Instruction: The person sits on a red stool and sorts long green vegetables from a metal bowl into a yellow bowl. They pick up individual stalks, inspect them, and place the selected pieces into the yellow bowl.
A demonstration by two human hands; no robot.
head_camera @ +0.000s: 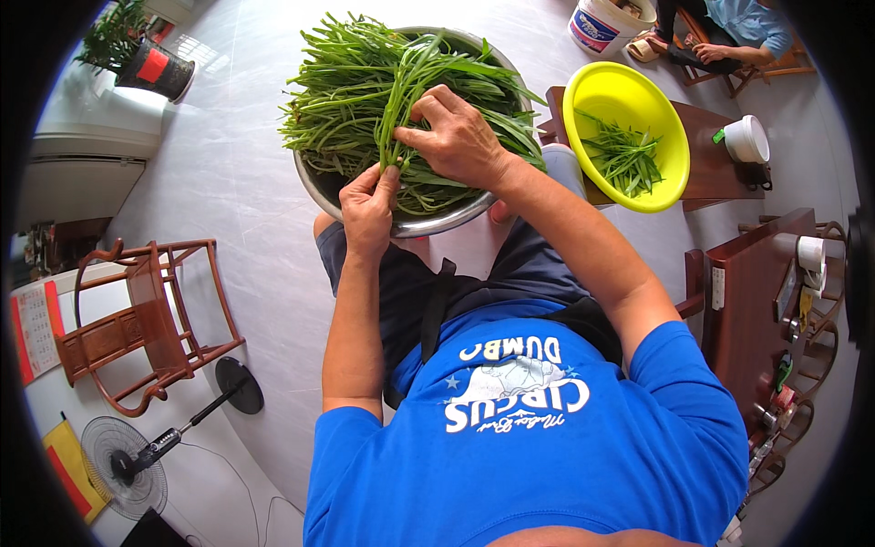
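Note:
A wide metal basin (437, 228) in front of me is heaped with long leafy green stalks (342, 116), which look like water spinach. Over the heap, my left hand (369, 208) pinches the lower ends of a small bunch of stalks (391, 119) between thumb and fingers. Slightly higher up that bunch, my right hand (459, 140) has its thumb and curled fingers on the stems; part of this grip is hidden. To the right, a yellow plastic basin (595, 89) contains a small pile of cut green pieces (625, 154).
The yellow basin rests on a dark wooden bench (718, 154) with a white tub (747, 139). A white bucket (601, 27) and a seated person (742, 34) are at the upper right. A wooden chair (157, 314), a fan (126, 465) and a potted plant (157, 68) stand left.

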